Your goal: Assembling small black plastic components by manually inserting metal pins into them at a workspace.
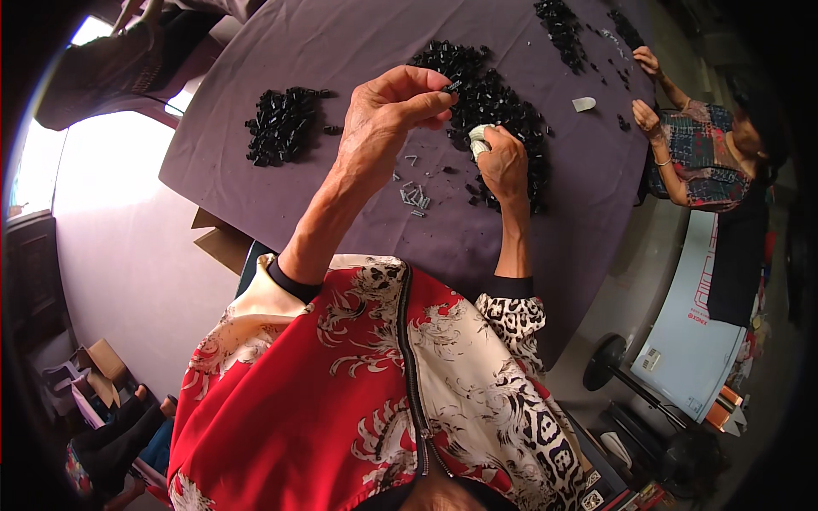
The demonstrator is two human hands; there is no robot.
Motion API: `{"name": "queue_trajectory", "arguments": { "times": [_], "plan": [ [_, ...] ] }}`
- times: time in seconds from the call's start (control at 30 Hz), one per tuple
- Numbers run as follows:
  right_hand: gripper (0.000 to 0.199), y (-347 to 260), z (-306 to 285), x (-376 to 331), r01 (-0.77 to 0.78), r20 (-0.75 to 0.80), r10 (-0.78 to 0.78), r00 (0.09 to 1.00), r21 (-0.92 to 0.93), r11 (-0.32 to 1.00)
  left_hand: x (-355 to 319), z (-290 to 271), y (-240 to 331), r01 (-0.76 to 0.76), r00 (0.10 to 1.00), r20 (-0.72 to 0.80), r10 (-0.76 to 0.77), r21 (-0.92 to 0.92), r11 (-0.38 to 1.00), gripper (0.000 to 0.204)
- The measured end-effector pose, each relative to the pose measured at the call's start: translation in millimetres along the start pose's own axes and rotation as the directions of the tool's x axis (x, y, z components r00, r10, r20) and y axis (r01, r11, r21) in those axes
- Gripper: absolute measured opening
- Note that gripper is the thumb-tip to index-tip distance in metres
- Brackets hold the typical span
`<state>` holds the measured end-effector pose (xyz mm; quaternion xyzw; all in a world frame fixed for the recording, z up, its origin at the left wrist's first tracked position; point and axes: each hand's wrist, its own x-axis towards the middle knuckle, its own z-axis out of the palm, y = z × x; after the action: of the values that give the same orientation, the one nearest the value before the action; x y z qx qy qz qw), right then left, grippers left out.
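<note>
My left hand is raised over the purple cloth, thumb and forefinger pinched on a small black plastic piece with a ridged, grey-looking face. To its right, my right hand is closed just above the big pile of black plastic pieces. White wrapping covers the tips of its thumb and forefinger. Whatever those fingers hold, if anything, is hidden. Between my forearms lie several small grey strips, loose on the cloth.
A separate heap of black pieces lies at the left of the cloth-covered table. At the right edge a co-worker's hands are near more black pieces. A small white object lies near them. A fan stands lower right.
</note>
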<state>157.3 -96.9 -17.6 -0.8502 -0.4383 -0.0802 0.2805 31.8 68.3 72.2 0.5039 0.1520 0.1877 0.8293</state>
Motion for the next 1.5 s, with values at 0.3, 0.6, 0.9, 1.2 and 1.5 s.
{"name": "queue_trajectory", "arguments": {
  "times": [0.3, 0.6, 0.9, 1.2, 1.5],
  "plan": [
    [0.007, -13, -9, -14, -0.016, 0.065, 0.013, 0.998, 0.045, 0.999, 0, 1, -1, -0.003, 1.000, 0.004, 0.003, -0.002, 1.000, 0.011],
    [0.007, -22, -6, -25, 0.039, 0.099, -0.049, 0.994, 0.093, 0.995, 1, 2, -2, 0.001, 1.000, 0.009, -0.001, 0.017, 1.000, 0.012],
    [0.011, -21, 7, -1, -0.050, 0.090, 0.056, 0.994, -0.071, 0.996, 0, 3, -5, 0.006, 1.000, 0.009, -0.006, 0.011, 1.000, 0.010],
    [0.008, -24, -9, 0, -0.218, 0.140, 0.183, 0.973, 0.314, 0.924, 1, 2, -9, 0.029, 1.000, -0.001, -0.029, 0.032, 0.999, 0.011],
    [0.021, -48, -59, 5, -0.199, 0.032, 0.228, 0.973, 0.615, 0.763, -6, 13, -26, 0.092, 0.993, 0.074, -0.093, 0.015, 0.996, 0.012]
  ]
}}
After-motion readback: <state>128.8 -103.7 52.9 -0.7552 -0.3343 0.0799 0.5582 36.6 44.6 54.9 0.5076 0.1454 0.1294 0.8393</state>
